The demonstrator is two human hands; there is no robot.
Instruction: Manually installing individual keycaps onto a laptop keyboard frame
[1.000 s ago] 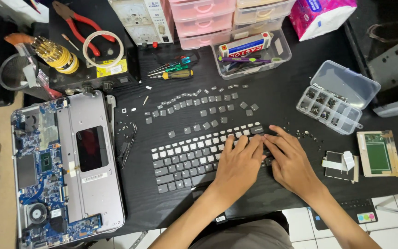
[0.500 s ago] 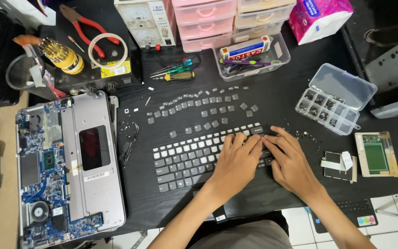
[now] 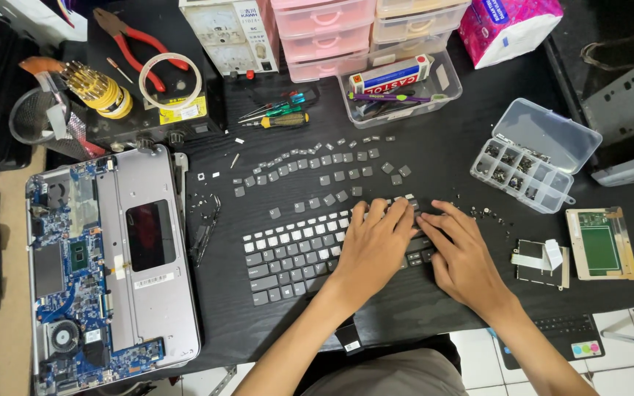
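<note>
A dark grey laptop keyboard lies flat on the black table. My left hand rests palm down on its right half, fingers stretched toward the top row. Beside it, my right hand presses fingertips on the keyboard's right end. Neither hand visibly grips anything; the keys under them are hidden. Several loose grey keycaps lie scattered in rough rows just beyond the keyboard.
An opened laptop chassis with bare circuit board lies at left. A clear compartment box, a tray of tools, screwdrivers, pink drawers, pliers, a tape ring and a trackpad part surround the work.
Both hands stay on the keyboard's right end with only slight finger shifts. The view has drifted a little.
</note>
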